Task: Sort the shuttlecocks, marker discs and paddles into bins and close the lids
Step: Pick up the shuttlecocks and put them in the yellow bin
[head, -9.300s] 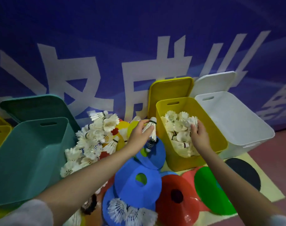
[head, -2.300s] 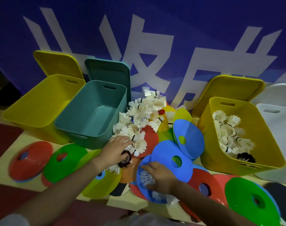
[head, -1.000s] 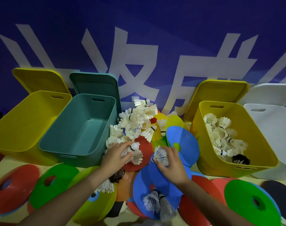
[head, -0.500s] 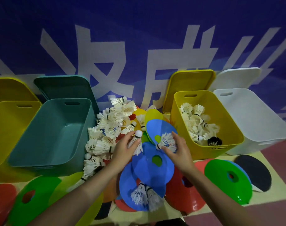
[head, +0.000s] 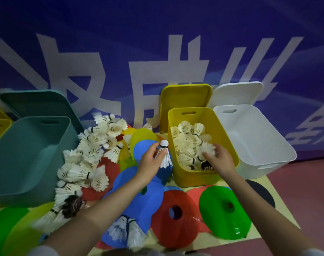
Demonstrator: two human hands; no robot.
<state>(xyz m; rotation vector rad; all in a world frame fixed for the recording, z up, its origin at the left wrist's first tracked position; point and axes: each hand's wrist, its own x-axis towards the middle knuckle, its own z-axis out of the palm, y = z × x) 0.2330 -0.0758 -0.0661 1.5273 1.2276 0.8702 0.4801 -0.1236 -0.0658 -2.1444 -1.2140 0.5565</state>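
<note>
Now right hand over yellow bin, its shuttlecock gone.

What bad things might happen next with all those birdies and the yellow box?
1. The left hand pinches one shuttlecock just outside the yellow bin; let go too early, it may land on the blue disc below.
2. The right hand hovers over the shuttlecocks in the bin; pressing down might bend feathers.
3. The loose pile leans against the teal bin; a bumped arm may scatter it.
</note>
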